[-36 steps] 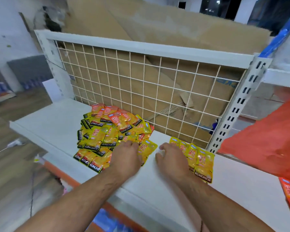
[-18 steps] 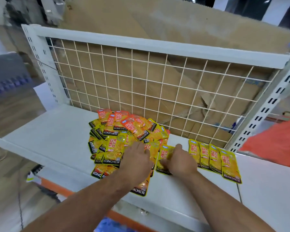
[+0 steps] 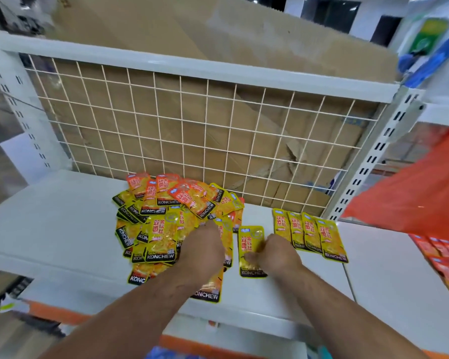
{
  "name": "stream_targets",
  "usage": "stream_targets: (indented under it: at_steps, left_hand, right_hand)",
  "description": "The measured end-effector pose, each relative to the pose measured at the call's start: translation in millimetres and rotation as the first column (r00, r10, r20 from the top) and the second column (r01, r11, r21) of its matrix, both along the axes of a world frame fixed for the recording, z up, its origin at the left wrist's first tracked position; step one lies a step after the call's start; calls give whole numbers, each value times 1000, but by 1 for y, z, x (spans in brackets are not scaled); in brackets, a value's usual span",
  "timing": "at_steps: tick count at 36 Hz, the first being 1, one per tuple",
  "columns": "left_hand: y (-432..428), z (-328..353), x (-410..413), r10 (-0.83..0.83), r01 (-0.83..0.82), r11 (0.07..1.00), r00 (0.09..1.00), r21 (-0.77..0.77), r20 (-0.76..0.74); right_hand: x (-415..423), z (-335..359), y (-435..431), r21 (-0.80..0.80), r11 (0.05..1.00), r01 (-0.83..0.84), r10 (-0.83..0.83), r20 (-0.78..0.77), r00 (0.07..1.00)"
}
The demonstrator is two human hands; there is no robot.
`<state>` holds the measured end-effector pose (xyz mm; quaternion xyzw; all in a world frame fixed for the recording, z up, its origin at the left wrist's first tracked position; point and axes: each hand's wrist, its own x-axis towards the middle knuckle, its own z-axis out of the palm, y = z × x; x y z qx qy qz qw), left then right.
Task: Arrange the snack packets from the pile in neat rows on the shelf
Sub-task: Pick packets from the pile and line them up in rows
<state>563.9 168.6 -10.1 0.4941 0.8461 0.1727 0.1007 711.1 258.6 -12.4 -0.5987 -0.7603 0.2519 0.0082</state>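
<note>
**Operator:** My right hand [image 3: 275, 252] is down on one loose packet [image 3: 252, 244]. The fingers are curled at its right edge and the thumb lies across the lower half. The packet is flat on the shelf [image 3: 62, 221], between the pile [image 3: 176, 218] and the row [image 3: 310, 235].

**Spotter:** And your left?

**Operator:** My left hand [image 3: 205, 244] is on the near side of the pile, with the back of the hand to the camera. The fingers are hidden, so I can't tell whether they grip a packet or only press.

**Spotter:** How will these handle?

**Operator:** I'd judge them light, thin, glossy pouches. They look limp rather than stiff and probably slide on each other, so the pile could shift if I drag across it. They don't look fragile, though a hard squeeze in the middle might crush the contents.

**Spotter:** Where would you take hold?

**Operator:** By a flat sealed edge, pinched thumb over fingers. Or I'd just slide it flat along the white board with my fingertips. The row is four yellow ones, overlapped edge on edge, in front of the wire grid [image 3: 192, 130]. This one belongs just left of them, black band toward me.

**Spotter:** Any worry?

**Operator:** The front packet [image 3: 208, 294] under my left wrist lies close to the shelf's front edge. A careless sweep could knock it off.
</note>
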Motion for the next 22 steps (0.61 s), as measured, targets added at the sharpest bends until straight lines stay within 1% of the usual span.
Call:
stream_targets:
  at_steps: [1, 4, 8, 10, 13, 16, 18, 22]
  left_hand:
    - [1, 0, -1, 25, -27, 999, 998, 44, 53]
    - [7, 1, 2, 72, -101, 989, 965, 107, 252]
    - [18, -2, 12, 64, -136, 982, 894, 133, 444]
    - [23, 0, 18, 75, -160, 980, 851, 120, 520]
    - [32, 3, 27, 102, -203, 972, 823, 121, 559]
    - [40, 5, 41, 122, -247, 959, 805, 141, 581]
    - [46, 6, 51, 139, -268, 955, 784, 127, 605]
    - [60, 8, 75, 157, -269, 957, 795, 109, 586]
  right_hand:
    - [2, -2, 1, -6, 1000, 8, -8, -27, 1000]
    - [7, -5, 6, -26, 999, 24, -27, -113, 993]
    - [18, -3, 13, -81, 994, 78, -95, -230, 968]
    - [26, -2, 18, -91, 988, 125, -147, -292, 945]
    - [42, -1, 25, -102, 980, 169, -195, -363, 911]
    - [59, -2, 32, -115, 973, 199, -229, -407, 884]
    - [72, -2, 39, -117, 971, 208, -239, -427, 872]
    - [100, -4, 54, -119, 965, 233, -262, -478, 839]
